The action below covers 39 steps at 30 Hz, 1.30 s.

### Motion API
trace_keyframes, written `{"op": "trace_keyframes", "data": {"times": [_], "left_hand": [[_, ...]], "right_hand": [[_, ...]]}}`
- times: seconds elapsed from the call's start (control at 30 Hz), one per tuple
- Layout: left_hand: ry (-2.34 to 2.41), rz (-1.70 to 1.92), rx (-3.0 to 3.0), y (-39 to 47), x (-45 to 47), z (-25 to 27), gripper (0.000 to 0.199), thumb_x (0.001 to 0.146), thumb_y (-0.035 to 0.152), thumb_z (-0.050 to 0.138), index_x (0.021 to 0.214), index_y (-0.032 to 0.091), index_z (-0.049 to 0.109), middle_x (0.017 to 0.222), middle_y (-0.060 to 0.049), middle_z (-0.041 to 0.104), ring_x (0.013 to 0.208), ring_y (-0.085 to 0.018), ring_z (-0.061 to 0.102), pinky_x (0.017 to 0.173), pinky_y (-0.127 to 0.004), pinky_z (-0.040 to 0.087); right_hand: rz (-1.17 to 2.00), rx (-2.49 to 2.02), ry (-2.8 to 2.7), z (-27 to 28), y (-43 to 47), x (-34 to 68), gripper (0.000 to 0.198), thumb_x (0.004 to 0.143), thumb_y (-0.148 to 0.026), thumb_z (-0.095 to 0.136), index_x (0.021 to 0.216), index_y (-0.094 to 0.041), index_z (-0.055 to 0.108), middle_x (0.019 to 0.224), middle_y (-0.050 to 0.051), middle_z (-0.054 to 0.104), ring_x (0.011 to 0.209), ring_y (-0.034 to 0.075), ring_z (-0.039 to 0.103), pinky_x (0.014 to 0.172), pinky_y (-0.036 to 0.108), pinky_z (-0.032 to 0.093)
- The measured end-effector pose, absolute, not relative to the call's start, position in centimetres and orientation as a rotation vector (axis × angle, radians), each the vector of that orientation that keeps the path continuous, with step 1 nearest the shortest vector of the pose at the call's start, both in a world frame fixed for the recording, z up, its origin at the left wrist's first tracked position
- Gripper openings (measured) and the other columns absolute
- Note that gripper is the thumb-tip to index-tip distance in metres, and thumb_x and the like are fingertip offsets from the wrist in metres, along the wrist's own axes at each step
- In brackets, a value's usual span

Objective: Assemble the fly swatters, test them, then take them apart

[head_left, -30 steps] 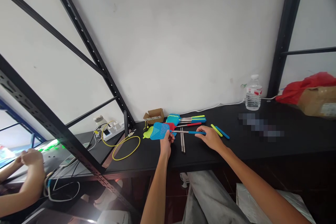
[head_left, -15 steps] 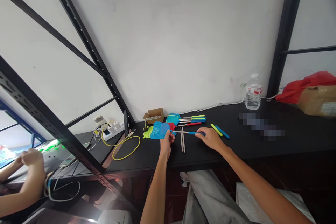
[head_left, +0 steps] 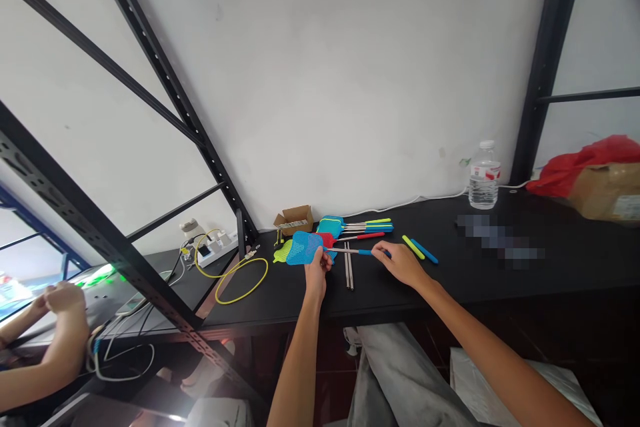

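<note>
A blue fly swatter is held level between both hands over the black table. My left hand pinches it where the mesh head meets the metal rod. My right hand is closed round the end of its blue handle. Under the held head lie a red swatter and a yellow-green swatter head, partly hidden. Behind them rests a stack of blue swatters. Two bare metal rods lie between my hands. Loose yellow and blue handle grips lie right of my right hand.
A small open cardboard box stands by the wall. To the right are a water bottle and a box with a red bag. A yellow cable loops at left, near a power strip. Another person's forearm shows far left.
My right hand has shifted slightly on the blue handle, its fingers drawn a little closer together. My left hand keeps its hold; the view has moved very slightly.
</note>
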<state>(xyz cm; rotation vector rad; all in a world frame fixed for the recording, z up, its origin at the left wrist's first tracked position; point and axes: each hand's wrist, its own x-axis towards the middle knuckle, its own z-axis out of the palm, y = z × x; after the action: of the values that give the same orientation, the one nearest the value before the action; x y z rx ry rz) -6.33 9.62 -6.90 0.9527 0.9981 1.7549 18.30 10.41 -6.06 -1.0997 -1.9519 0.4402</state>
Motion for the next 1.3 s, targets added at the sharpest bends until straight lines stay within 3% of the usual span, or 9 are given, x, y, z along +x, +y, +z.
{"op": "trace_keyframes", "data": {"times": [0.1, 0.47, 0.73, 0.9, 0.97, 1.13, 1.3], "left_hand": [[0.981, 1.797, 0.863, 9.5, -6.4, -6.7, 0.043, 0.071, 0.051, 0.074, 0.061, 0.017, 0.050, 0.055, 0.003, 0.048, 0.049, -0.007, 0.045, 0.048, -0.021, 0.034], [0.985, 1.742, 1.008, 9.3, -6.4, -6.7, 0.043, 0.077, 0.053, 0.067, 0.062, 0.018, 0.049, 0.053, 0.003, 0.045, 0.048, -0.007, 0.040, 0.049, -0.022, 0.034], [0.970, 1.711, 1.042, 9.1, -6.3, -6.5, 0.044, 0.079, 0.054, 0.067, 0.061, 0.018, 0.047, 0.052, 0.005, 0.039, 0.048, -0.007, 0.034, 0.050, -0.022, 0.033], [0.956, 1.734, 0.996, 9.4, -6.2, -6.6, 0.043, 0.076, 0.050, 0.071, 0.061, 0.019, 0.045, 0.054, 0.006, 0.039, 0.048, -0.007, 0.038, 0.048, -0.022, 0.032], [0.951, 1.744, 0.947, 9.5, -6.4, -6.6, 0.044, 0.075, 0.050, 0.072, 0.060, 0.019, 0.044, 0.055, 0.006, 0.039, 0.048, -0.006, 0.038, 0.048, -0.022, 0.032], [0.923, 1.810, 0.793, 9.7, -6.9, -6.7, 0.045, 0.074, 0.052, 0.071, 0.059, 0.019, 0.044, 0.052, 0.006, 0.036, 0.046, -0.006, 0.035, 0.048, -0.023, 0.033], [0.985, 1.787, 0.874, 9.5, -6.6, -6.8, 0.045, 0.077, 0.056, 0.068, 0.060, 0.018, 0.049, 0.051, 0.005, 0.040, 0.047, -0.007, 0.036, 0.049, -0.022, 0.032]], "right_hand": [[0.429, -1.112, -1.899, -6.2, 10.6, 18.3, 0.032, 0.090, -0.049, 0.050, 0.103, -0.024, 0.065, 0.075, 0.001, 0.068, 0.062, 0.019, 0.059, 0.060, 0.028, 0.037], [0.472, -1.086, -1.914, -6.8, 11.2, 18.6, 0.033, 0.092, -0.048, 0.048, 0.088, -0.022, 0.067, 0.058, -0.001, 0.060, 0.049, 0.016, 0.049, 0.052, 0.028, 0.030], [0.487, -1.034, -1.959, -6.1, 10.8, 18.7, 0.040, 0.096, -0.046, 0.041, 0.078, -0.022, 0.069, 0.069, 0.001, 0.068, 0.064, 0.018, 0.060, 0.061, 0.027, 0.035], [0.478, -1.110, -1.979, -5.8, 10.2, 18.4, 0.050, 0.097, -0.050, 0.036, 0.066, -0.021, 0.064, 0.063, 0.002, 0.066, 0.060, 0.018, 0.059, 0.059, 0.027, 0.033], [0.467, -1.110, -2.001, -5.7, 10.0, 18.3, 0.048, 0.097, -0.051, 0.036, 0.072, -0.022, 0.065, 0.064, 0.002, 0.066, 0.060, 0.018, 0.059, 0.058, 0.027, 0.033], [0.441, -1.130, -1.956, -6.0, 10.3, 18.2, 0.034, 0.093, -0.047, 0.044, 0.107, -0.025, 0.066, 0.075, 0.002, 0.069, 0.063, 0.019, 0.061, 0.059, 0.028, 0.037], [0.349, -1.107, -1.959, -6.8, 11.1, 18.3, 0.031, 0.094, -0.040, 0.044, 0.106, -0.024, 0.067, 0.100, 0.006, 0.071, 0.080, 0.021, 0.065, 0.066, 0.029, 0.042]]}}
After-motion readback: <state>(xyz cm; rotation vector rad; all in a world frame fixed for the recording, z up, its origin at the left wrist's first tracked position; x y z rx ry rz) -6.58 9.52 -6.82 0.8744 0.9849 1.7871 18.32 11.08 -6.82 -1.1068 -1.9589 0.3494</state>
